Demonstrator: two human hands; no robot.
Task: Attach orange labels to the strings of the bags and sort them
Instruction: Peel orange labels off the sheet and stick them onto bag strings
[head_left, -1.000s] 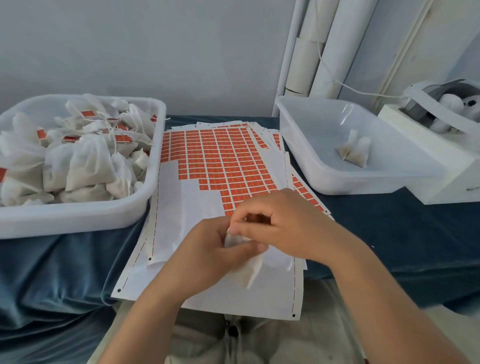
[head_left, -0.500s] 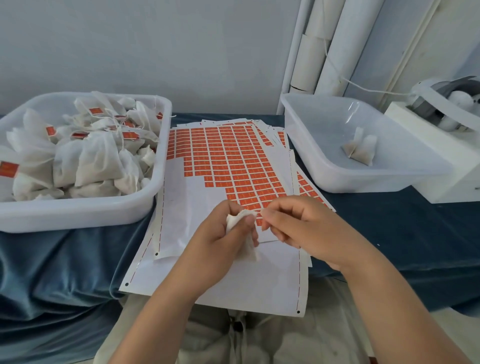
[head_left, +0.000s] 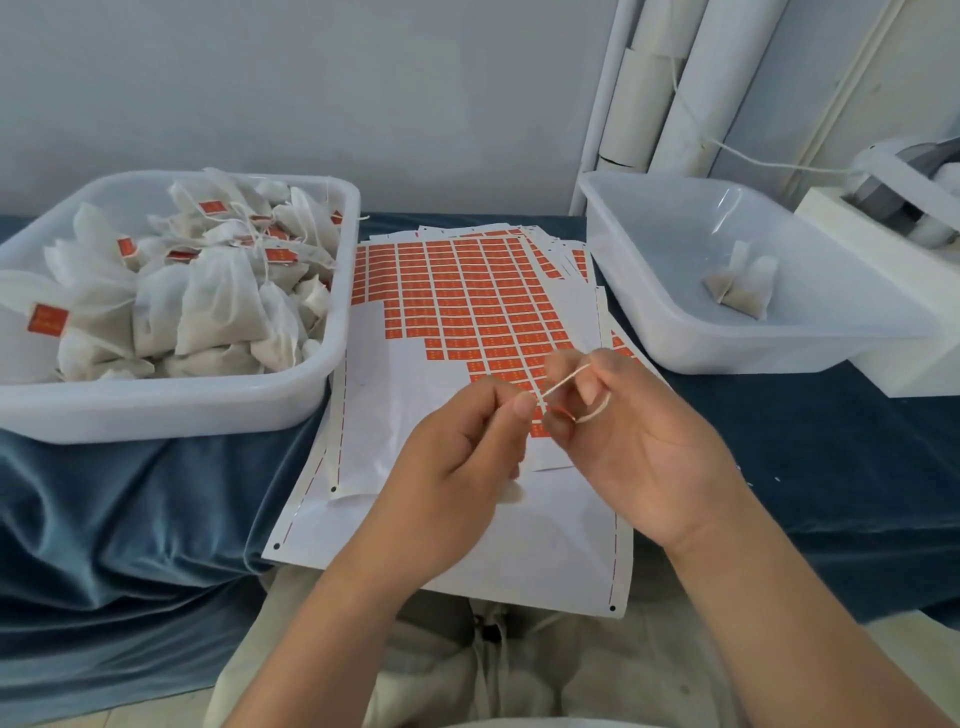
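Note:
My left hand (head_left: 457, 462) grips a small white bag, mostly hidden in the palm, with a corner (head_left: 511, 491) peeking out below. A thin string (head_left: 563, 384) runs from its thumb tip to my right hand (head_left: 639, 441), which pinches the string and loops it round the fingers. Both hands hover over a stack of label sheets (head_left: 467, 312) covered with orange labels. The left white tub (head_left: 332, 312) is full of white bags (head_left: 208, 301) with orange labels on their strings. The right white tub (head_left: 675, 343) holds two unlabelled bags (head_left: 743, 286).
A dark blue cloth (head_left: 130, 509) covers the table. A white machine (head_left: 893, 234) stands at the far right behind the right tub. White pipes (head_left: 675, 78) run up the wall at the back. My lap shows below the sheets.
My hands rose and drew apart. The string is now pulled out taut between them, and the bag has sunk deeper into my left palm.

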